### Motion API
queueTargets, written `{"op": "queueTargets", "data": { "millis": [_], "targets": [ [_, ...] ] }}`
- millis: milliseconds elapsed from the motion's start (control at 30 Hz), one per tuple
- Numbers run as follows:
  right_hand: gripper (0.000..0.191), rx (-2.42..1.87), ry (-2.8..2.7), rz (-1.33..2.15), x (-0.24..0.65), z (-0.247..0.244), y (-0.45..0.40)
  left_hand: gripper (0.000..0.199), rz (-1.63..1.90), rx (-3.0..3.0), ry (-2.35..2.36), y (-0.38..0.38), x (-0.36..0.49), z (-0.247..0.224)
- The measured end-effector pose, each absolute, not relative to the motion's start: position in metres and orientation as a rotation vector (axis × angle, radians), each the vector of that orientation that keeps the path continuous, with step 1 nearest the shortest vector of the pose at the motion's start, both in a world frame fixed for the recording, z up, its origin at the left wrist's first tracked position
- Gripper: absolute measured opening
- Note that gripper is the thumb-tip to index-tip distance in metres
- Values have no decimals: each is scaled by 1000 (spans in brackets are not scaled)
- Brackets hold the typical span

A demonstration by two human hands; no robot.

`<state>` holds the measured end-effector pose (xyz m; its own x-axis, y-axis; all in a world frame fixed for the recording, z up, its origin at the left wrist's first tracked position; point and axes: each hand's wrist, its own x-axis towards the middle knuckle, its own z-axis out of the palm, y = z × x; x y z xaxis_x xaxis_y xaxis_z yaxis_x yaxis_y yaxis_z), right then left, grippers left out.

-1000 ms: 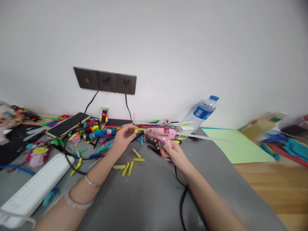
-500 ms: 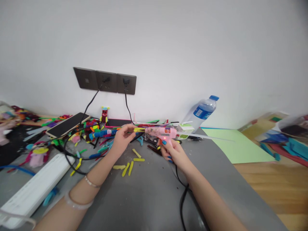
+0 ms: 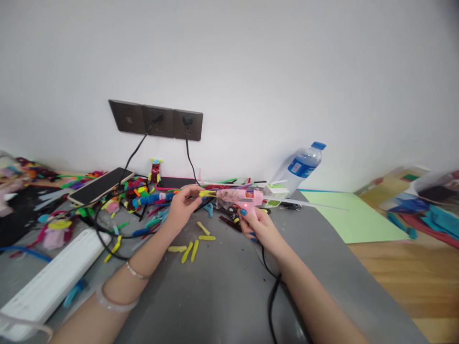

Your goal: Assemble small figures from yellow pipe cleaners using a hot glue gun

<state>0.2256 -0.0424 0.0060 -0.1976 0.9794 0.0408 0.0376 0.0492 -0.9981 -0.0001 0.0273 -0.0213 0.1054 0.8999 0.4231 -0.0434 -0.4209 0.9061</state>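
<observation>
My right hand [image 3: 257, 224] is wrapped round the handle of a pink glue gun [image 3: 238, 196], whose small light glows red. A long clear glue stick [image 3: 304, 202] sticks out of its rear, to the right. My left hand [image 3: 184, 205] pinches a yellow pipe cleaner piece [image 3: 207, 193] at the gun's nozzle; whether they touch I cannot tell. Below my left hand, several short yellow pipe cleaner pieces [image 3: 194, 251] lie on the grey table [image 3: 215, 296].
Pipe cleaner figures [image 3: 57, 229], a phone [image 3: 102, 185] and a white power strip [image 3: 53, 282] lie to the left. Black cords run from wall sockets [image 3: 158, 120]. A water bottle [image 3: 304, 162] and green paper [image 3: 355, 217] are at the right. Another black cord [image 3: 273, 298] hangs below the gun.
</observation>
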Motion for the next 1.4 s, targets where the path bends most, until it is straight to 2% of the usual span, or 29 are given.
{"op": "queueTargets", "data": {
  "millis": [500, 1400],
  "targets": [
    [48, -1165, -1342, 1277, 226, 8, -42, 15, 1454, 1583, 920, 26, -2, -17],
    [54, -1138, -1298, 1275, 228, 5, -40, 17, 1483, 1543, 959, 26, -3, -19]
  ]
}}
